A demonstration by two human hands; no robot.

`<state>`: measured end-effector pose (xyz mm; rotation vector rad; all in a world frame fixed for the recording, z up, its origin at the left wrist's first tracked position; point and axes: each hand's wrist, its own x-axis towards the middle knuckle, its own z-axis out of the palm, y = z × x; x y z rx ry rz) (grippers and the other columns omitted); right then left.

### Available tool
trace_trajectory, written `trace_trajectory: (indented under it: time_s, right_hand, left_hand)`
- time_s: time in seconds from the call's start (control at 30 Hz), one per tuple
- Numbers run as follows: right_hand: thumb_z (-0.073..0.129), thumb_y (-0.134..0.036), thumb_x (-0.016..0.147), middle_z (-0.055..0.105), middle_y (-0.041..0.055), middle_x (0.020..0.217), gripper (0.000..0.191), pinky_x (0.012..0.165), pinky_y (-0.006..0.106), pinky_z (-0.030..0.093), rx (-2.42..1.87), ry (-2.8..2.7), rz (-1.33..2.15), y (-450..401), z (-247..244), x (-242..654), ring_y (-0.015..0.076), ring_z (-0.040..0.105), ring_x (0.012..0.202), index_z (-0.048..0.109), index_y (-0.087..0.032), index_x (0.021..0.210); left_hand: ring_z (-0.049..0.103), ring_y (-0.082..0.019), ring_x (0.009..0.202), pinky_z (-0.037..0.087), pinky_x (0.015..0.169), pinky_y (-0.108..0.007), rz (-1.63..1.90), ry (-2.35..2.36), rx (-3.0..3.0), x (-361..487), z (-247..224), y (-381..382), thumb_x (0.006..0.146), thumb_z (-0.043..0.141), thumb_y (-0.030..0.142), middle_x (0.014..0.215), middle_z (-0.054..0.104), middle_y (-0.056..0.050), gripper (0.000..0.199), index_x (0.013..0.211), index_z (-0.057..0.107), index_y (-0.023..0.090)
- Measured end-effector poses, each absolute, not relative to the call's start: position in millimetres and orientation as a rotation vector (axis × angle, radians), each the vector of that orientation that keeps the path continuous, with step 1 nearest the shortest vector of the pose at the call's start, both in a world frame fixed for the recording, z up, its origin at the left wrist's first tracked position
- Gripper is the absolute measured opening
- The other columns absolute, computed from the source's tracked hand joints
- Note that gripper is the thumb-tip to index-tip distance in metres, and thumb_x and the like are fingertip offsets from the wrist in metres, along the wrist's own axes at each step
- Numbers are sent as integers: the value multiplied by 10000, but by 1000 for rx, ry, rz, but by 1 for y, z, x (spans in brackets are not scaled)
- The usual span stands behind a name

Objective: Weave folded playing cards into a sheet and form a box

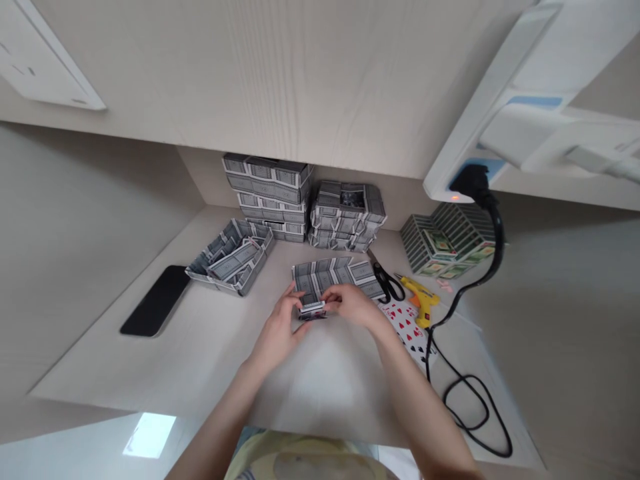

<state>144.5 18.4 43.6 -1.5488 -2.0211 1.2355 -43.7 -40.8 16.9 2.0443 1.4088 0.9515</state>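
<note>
Between my two hands is a small folded playing card piece (pixel 313 308), its pale edge toward the top. My left hand (pixel 280 327) grips its left end, fingers above and thumb below. At its right end, the fingers of my right hand (pixel 351 304) are pinched together. Just behind the hands lies a grey-patterned panel of joined playing cards (pixel 330 275) with a raised back edge; the hands partly cover it. Close to my right hand are black-handled scissors (pixel 389 283), loose playing cards (pixel 407 327) face up, and a yellow glue gun (pixel 423 300).
Grey-patterned card boxes (pixel 273 190) and more card boxes (pixel 345 217) are stacked at the back. An open card tray (pixel 233 257) holds loose pieces beside a black phone (pixel 157 300). Green-striped card stacks (pixel 450 240) stand right. A black cable (pixel 493 420) runs to the power strip (pixel 500 113).
</note>
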Motion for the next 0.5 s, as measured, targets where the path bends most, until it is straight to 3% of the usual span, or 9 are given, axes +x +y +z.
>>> trace_trajectory:
  time_s: [0.2, 0.37, 0.5]
  right_hand:
    - [607, -143, 650, 676, 26, 760, 230, 652, 219, 436, -1483, -1876, 1377, 18, 44, 141, 137, 599, 697, 683, -159, 866]
    - [614, -264, 679, 683, 30, 739, 201, 640, 231, 425, -1552, -1845, 1380, 20, 44, 139, 142, 589, 669, 692, -153, 826]
    - [624, -257, 668, 677, 24, 710, 183, 612, 218, 413, -1587, -1814, 1397, 22, 44, 137, 127, 575, 633, 690, -149, 800]
  left_hand:
    - [341, -202, 1261, 356, 991, -393, 927, 1460, 2084, -44, 19, -39, 771, 535, 210, 1246, 477, -79, 342, 1089, 410, 219]
    - [326, -212, 1267, 358, 991, -415, 991, 1470, 2140, -41, 16, -39, 785, 515, 212, 1160, 537, -69, 218, 997, 462, 203]
    - [307, -212, 1276, 371, 979, -411, 989, 1503, 2137, -37, 14, -41, 793, 505, 202, 1143, 541, -70, 171, 956, 452, 200]
